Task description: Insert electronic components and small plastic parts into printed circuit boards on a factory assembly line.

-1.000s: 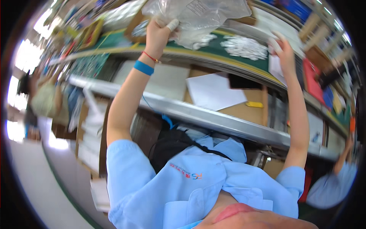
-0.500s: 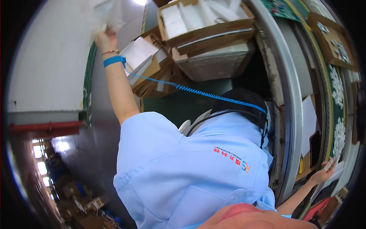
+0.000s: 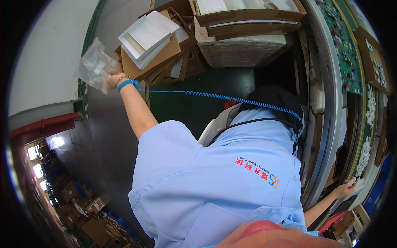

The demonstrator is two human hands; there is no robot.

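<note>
My left hand is stretched out to the far left, its fingers closed on a crumpled clear plastic bag. A blue wrist strap sits on that wrist, and its coiled cord runs across to my right side. Far to the right, my right hand is beside the workbench, with its fingers pinched round a small white piece. The exact kind of that piece is too small to tell. Near it on the bench lie heaps of small white parts.
Open cardboard boxes with white foam sheets stand ahead, beside my left hand. A foam box supports a carton. A metal rail edges the bench, which holds green circuit boards and a parts tray.
My left hand has come lower with the plastic bag, away from the top edge. The whole view has shifted, and my right hand still pinches the small white piece.
</note>
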